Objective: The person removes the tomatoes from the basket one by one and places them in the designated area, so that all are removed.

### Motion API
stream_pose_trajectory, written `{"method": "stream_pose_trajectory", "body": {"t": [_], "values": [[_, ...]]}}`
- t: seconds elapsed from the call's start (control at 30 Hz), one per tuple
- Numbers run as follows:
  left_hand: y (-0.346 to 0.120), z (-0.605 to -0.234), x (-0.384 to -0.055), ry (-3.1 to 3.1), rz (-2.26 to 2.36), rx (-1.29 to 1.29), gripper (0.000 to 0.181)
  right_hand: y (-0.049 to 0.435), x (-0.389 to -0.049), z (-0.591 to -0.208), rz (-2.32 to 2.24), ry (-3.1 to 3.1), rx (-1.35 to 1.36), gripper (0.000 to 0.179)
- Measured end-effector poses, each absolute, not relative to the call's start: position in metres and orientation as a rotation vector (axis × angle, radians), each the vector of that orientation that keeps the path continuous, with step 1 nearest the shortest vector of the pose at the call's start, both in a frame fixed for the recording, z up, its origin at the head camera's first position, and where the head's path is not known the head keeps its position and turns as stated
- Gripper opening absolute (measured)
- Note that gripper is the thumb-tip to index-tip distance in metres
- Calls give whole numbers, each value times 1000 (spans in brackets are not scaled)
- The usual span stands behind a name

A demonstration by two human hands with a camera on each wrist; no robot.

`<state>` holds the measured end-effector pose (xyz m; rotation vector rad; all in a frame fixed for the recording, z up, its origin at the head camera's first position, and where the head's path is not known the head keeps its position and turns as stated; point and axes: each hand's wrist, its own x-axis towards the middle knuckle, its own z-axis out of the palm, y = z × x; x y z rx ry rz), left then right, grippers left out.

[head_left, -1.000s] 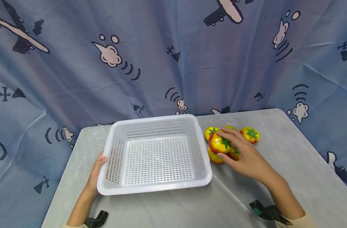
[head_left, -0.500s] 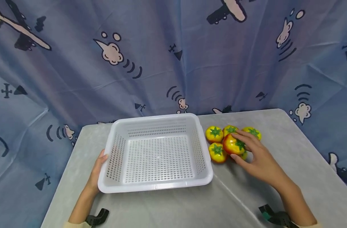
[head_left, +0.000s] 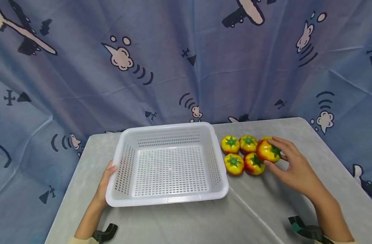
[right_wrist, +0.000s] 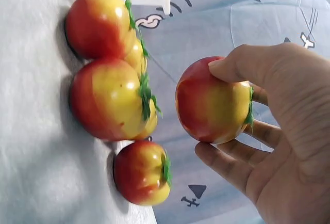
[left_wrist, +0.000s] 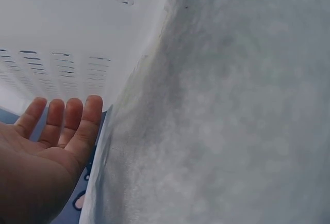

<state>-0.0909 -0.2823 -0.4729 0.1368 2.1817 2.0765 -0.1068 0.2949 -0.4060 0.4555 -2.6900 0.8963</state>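
Note:
A large white plastic basket with slotted walls and floor takes up the middle-left of the head view, with nothing in it. My left hand holds its left rim, thumb over the edge; in the left wrist view the fingers reach the outer wall. Fingertips and thumb of my right hand pinch a glossy red-yellow toy tomato with a green leafy top. In the right wrist view the held tomato is raised off the table, apart from the others.
Several similar tomatoes, such as the front-left one and the front-right one, stand on the table just right of the basket. One behind the held tomato is mostly hidden. A blue patterned curtain hangs behind the grey-covered table.
My right hand has moved to the right with the tomato, passing over the group and uncovering those on the left. The left hand and basket stay nearly in place.

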Motion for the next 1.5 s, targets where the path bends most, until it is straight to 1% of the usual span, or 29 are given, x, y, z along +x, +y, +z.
{"method": "stream_pose_trajectory", "body": {"t": [0.37, 0.8, 1.07, 1.5], "values": [[-289, -479, -82, 2193, 2048, 111, 64, 308, -107, -413, 845, -2776, 468, 73], [-287, -481, -87, 2194, 2040, 149, 64, 326, -108, -421, 811, -2871, 430, 68], [-286, -479, -88, 2192, 2063, 152, 63, 327, -112, -424, 819, -2962, 406, 66], [-285, -477, -92, 2199, 2045, 163, 64, 334, -118, -430, 808, -3118, 342, 70]]}}
